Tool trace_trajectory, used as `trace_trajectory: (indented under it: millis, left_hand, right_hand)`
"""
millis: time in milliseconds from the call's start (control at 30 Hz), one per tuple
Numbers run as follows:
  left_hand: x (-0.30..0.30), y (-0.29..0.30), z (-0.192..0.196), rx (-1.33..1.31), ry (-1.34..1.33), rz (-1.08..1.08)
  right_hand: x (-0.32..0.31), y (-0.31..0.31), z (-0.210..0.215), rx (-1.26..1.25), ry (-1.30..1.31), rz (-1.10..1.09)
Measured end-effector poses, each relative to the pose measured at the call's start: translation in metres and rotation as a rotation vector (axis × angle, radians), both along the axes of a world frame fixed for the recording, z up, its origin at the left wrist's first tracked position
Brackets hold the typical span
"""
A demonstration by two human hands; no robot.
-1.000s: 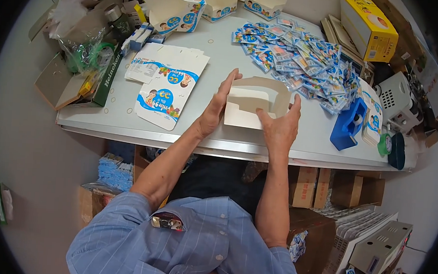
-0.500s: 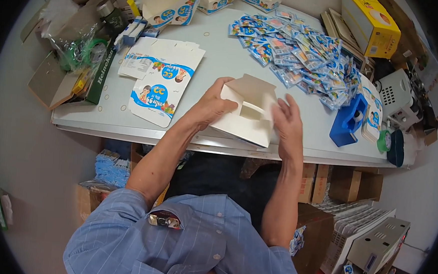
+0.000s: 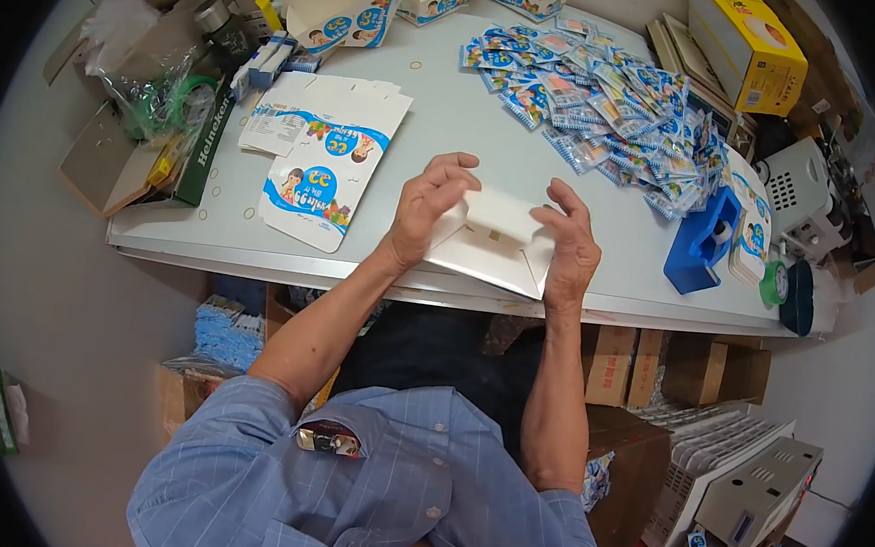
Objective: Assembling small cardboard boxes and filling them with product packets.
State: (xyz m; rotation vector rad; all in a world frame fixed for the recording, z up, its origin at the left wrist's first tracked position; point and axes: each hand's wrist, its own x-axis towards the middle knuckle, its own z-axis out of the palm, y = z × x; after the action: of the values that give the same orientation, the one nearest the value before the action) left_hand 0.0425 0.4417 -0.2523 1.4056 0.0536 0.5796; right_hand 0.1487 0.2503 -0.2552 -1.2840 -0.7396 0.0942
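A small white carton (image 3: 483, 260), its plain inner side showing, is tilted at the table's front edge between my hands. My left hand (image 3: 427, 211) grips its left side, with thumb and fingers bent at the far flap. On the right side, my right hand (image 3: 572, 244) holds the carton with curled fingers at the other end of that flap. The carton's underside is hidden. To the left lies a stack of flat printed cartons (image 3: 307, 190), white and blue with cartoon children.
A heap of small blue-and-white sachets (image 3: 608, 103) covers the back right. A blue tape dispenser (image 3: 698, 244) and green tape roll (image 3: 774, 283) stand at right. Open printed cartons (image 3: 338, 12) line the back. A green box (image 3: 200, 149) of odds and ends sits left.
My right hand has closed in on the carton's right side. The far flap, upright before, is now folded down toward me over the opening, and my left fingers have shifted onto it.
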Motion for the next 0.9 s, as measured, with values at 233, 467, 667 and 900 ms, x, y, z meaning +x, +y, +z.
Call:
trace_trajectory:
  millis: [233,467,667,900]
  left_hand:
    - [-0.001,0.007,0.02,0.027,0.338,-0.126]
    - [0.016,0.035,0.021,0.197,0.607,-0.292]
    - [0.017,0.035,0.028,0.436,0.629,-0.335]
    - [0.009,0.034,0.023,0.286,0.501,-0.381]
  right_hand:
    - [-0.001,-0.005,0.029,-0.531,0.153,-0.036]
    - [-0.005,0.004,0.07,-1.015,-0.119,-0.159]
    - [0.002,0.0,0.035,-0.676,0.063,-0.099]
    - [0.004,-0.006,0.025,-0.434,0.057,-0.073]
